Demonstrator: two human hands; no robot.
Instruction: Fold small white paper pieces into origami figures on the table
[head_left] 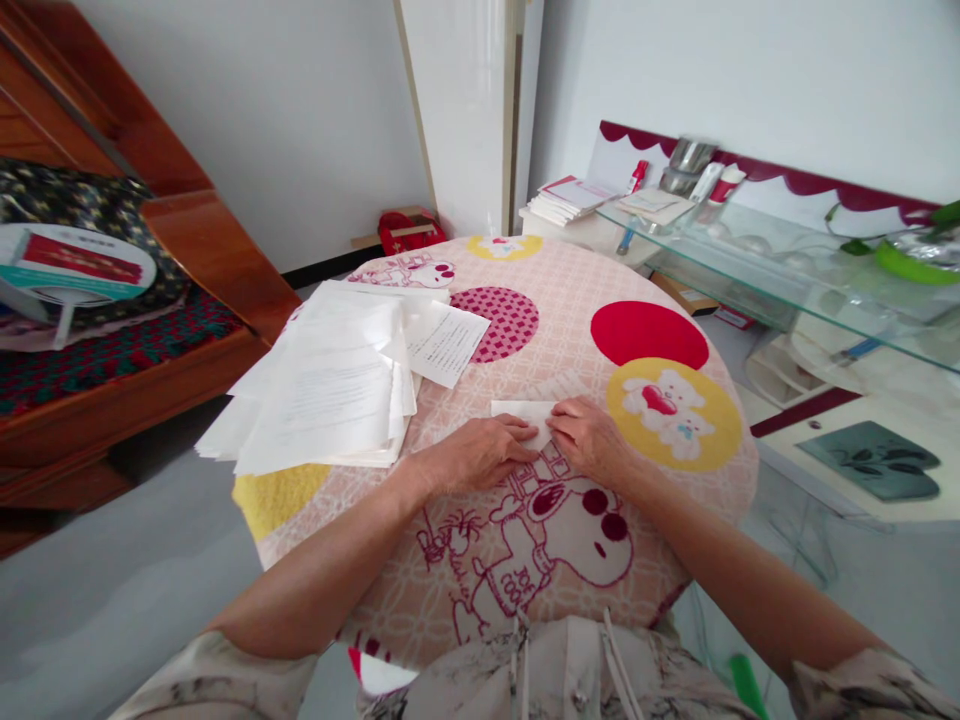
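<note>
Your left hand [491,450] lay with its fingers on a small white paper [517,408], and your right hand [589,437] was at the paper's right end with its fingers bent; both made contact, but whether either one pinched the sheet or only pressed it could not be told. The paper rested on the near half of the round table, in front of you, partly covered by your hands. The table wore a pink patterned tablecloth [555,275], with a cartoon dog print [585,535] just below your hands and a yellow bear patch [675,415] beside the right one. To the left was a loose, uneven paper stack [330,390], a printed sheet [450,342] jutting from its right side. Farther out, a glass shelf [795,265] stood to the right, and a wooden bench [202,240] with a hand fan [75,265] on it stood to the left.
</note>
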